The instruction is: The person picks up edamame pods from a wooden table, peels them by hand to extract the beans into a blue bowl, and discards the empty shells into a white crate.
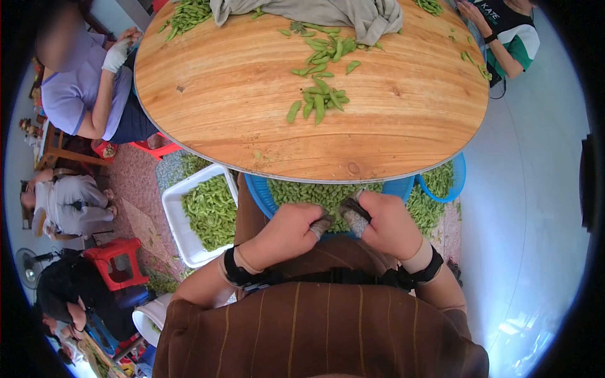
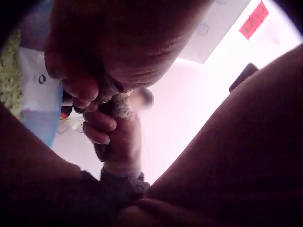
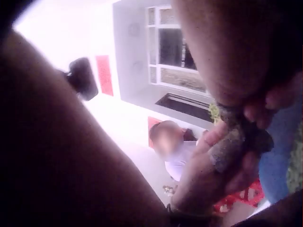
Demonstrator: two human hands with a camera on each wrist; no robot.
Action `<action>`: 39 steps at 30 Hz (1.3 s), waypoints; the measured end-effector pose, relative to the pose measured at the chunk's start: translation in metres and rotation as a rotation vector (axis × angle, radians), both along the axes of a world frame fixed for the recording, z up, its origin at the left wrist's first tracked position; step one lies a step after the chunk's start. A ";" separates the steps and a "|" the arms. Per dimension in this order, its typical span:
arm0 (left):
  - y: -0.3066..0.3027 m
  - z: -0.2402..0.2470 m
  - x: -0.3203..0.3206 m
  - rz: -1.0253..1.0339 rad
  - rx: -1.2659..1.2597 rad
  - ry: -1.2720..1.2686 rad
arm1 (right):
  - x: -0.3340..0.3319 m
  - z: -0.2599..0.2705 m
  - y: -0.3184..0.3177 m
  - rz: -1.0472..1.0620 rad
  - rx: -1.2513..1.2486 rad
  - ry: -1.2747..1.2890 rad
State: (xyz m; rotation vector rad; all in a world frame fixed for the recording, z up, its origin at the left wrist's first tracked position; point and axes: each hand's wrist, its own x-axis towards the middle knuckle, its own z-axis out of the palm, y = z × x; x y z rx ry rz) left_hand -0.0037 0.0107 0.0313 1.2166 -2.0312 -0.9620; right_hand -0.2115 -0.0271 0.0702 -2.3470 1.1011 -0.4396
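My left hand [image 1: 318, 225] and right hand [image 1: 359, 217] meet over my lap, just below the edge of the round wooden table [image 1: 239, 126]. Both hands are curled, and grey wraps cover the thumbs and fingertips [image 1: 354, 220]. They pinch a small edamame pod between them. Only a green sliver of the pod [image 3: 214, 112] shows in the right wrist view. Under the hands sits a blue basin [image 1: 258, 192] heaped with green pods [image 1: 312, 194]. The left wrist view shows my left hand [image 2: 94, 92] close up, touching the right hand [image 2: 113, 137].
A small heap of pods [image 1: 321, 97] and a grey cloth [image 1: 356, 16] lie on the table. A white tray [image 1: 171, 211] of pods stands on the floor at left, a second blue basin [image 1: 460, 179] at right. Seated people [image 1: 75, 88] and a red stool [image 1: 116, 258] ring the table.
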 end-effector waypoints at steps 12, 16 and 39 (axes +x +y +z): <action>0.005 0.020 0.006 -0.175 0.598 0.403 | 0.003 0.007 -0.007 0.014 0.752 -0.239; 0.014 0.002 0.032 -0.004 -0.007 -0.039 | 0.012 -0.008 -0.004 0.084 0.165 0.026; -0.004 0.013 0.038 -0.087 -0.374 0.146 | 0.048 0.038 -0.087 -0.230 -0.145 -0.040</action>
